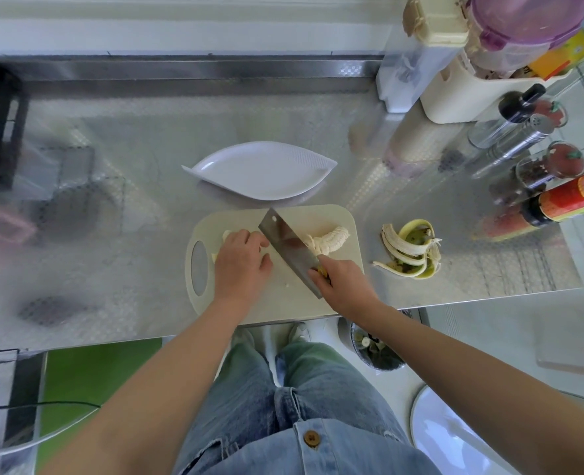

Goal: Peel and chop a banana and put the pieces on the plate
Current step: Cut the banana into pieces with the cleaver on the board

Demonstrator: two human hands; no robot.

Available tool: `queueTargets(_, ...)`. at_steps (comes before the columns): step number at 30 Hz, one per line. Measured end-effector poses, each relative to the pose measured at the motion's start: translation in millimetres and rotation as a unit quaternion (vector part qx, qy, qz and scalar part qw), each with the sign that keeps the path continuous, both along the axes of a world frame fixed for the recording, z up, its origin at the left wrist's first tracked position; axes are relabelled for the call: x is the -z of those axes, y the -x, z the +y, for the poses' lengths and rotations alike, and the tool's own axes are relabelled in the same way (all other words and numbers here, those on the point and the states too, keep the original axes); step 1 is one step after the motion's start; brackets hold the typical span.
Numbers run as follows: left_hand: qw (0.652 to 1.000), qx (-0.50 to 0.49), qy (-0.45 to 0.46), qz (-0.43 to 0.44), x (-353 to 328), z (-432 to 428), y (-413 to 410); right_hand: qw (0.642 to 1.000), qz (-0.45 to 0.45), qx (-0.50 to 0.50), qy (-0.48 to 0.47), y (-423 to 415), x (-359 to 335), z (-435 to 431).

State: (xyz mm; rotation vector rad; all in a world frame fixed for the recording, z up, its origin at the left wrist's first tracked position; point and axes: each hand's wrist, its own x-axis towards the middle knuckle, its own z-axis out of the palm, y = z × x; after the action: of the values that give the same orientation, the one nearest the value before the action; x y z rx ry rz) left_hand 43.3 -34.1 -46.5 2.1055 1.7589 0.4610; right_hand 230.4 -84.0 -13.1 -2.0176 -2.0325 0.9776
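A cream cutting board (pixel 338 214) lies at the counter's front edge. On it, a row of banana slices (pixel 328 241) curves to the right of a cleaver (pixel 288 246). My right hand (pixel 343 284) grips the cleaver's handle, blade angled up and to the left. My left hand (pixel 240 260) presses down on the uncut banana piece (pixel 227 234), which it mostly hides. A white leaf-shaped plate (pixel 263 171) sits just behind the board with nothing on it.
The banana peel (pixel 412 248) lies right of the board. Spice jars and a red bottle (pixel 571 200) crowd the right side, with storage containers (pixel 455 63) at the back right. A bin (pixel 376 347) stands on the floor below.
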Motion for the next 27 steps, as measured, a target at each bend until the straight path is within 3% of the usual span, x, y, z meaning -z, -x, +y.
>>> queueTargets(4, 0.995, -0.053, -0.039, 0.079, -3.4, 2.1, 14.5, 0.998, -0.025, -0.053, 0.004, -8.1, 7.5, 1.8)
queueTargets(12, 0.997, -0.065, -0.019, 0.036, -9.7, 1.9, 8.7, 0.988, -0.062, -0.133, -0.049, -62.0, -10.7, 29.1)
queueTargets(14, 0.999, -0.031, -0.04, -0.005, -12.4, 2.8, 8.8, 0.983, -0.086, -0.158, -0.048, -78.5, -14.3, 34.3)
queueTargets(16, 0.996, 0.062, -0.06, -0.03, -14.1, 2.7, 7.4, 0.973, -0.124, -0.192, -0.038, -85.5, -15.3, 37.4)
queueTargets(20, 0.98, 0.189, -0.055, 0.023, -10.6, 1.6, 1.1, 0.961, -0.154, -0.22, -0.066, -79.3, -9.5, 42.0)
queueTargets(27, 0.983, 0.166, -0.056, 0.062, -6.1, 5.5, -6.6, 0.97, -0.157, -0.16, -0.09, -77.0, 2.3, 55.4)
